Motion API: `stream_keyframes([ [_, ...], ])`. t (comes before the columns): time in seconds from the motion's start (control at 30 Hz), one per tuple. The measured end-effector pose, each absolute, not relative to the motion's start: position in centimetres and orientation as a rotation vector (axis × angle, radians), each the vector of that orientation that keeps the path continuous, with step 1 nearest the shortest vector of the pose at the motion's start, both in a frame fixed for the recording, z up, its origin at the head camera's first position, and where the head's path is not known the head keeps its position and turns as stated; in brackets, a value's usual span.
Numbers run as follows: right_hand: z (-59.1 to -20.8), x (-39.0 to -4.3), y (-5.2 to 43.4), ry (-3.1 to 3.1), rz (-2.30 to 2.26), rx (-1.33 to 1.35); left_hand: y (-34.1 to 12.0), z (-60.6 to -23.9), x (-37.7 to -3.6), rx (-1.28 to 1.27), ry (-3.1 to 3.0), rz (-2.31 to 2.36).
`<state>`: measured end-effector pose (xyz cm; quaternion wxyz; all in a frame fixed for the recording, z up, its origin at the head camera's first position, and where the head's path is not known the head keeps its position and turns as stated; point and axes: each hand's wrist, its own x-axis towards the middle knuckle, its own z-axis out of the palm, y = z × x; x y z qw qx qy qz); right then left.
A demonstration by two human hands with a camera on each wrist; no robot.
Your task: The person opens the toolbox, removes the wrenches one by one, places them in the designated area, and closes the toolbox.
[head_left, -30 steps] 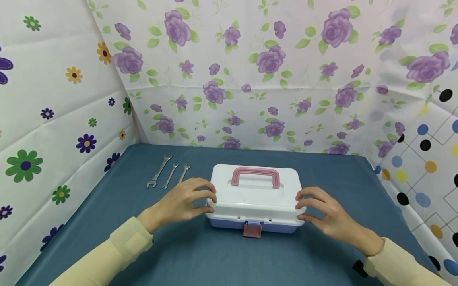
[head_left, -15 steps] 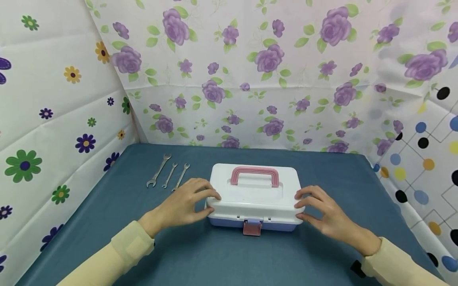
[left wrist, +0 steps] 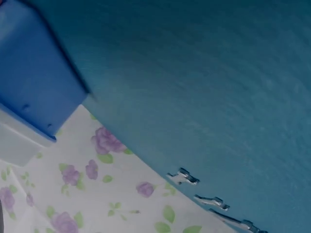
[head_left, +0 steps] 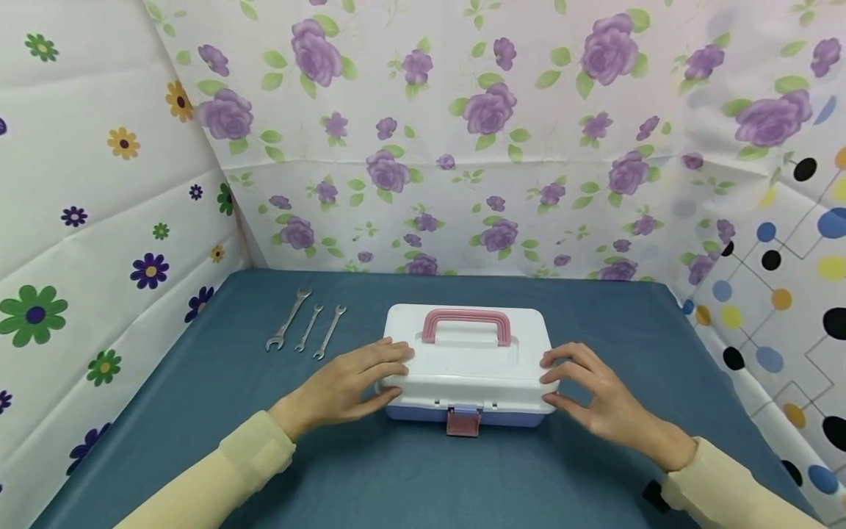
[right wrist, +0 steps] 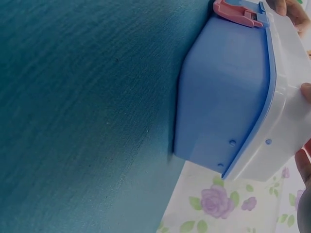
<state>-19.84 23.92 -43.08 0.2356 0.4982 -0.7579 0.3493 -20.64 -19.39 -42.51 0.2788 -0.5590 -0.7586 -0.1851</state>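
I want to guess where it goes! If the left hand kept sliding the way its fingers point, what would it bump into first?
The left hand points right, across the white lid it already touches. Going on, it would probably meet the pink handle first.

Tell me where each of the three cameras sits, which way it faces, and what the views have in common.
Head: worn on the head, looking forward and down at the storage box on the blue table, three wrenches to its left; left hand, right hand and both sleeves show.
Left wrist: low beside the box's left end, looking across the table toward the wrenches; no hand shows.
Right wrist: low beside the box's right end, facing its blue base, white lid and pink latch; only fingertips show.
Shared: all three show the box; head and left wrist share the wrenches.
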Motion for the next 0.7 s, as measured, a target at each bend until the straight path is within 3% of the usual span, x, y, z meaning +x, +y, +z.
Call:
stream_keyframes([
  [0.7, -43.09, -19.65, 23.84, -2.078, 0.991, 1.35, -19.05, -42.84, -20.98, -1.508, -1.938, -0.682],
])
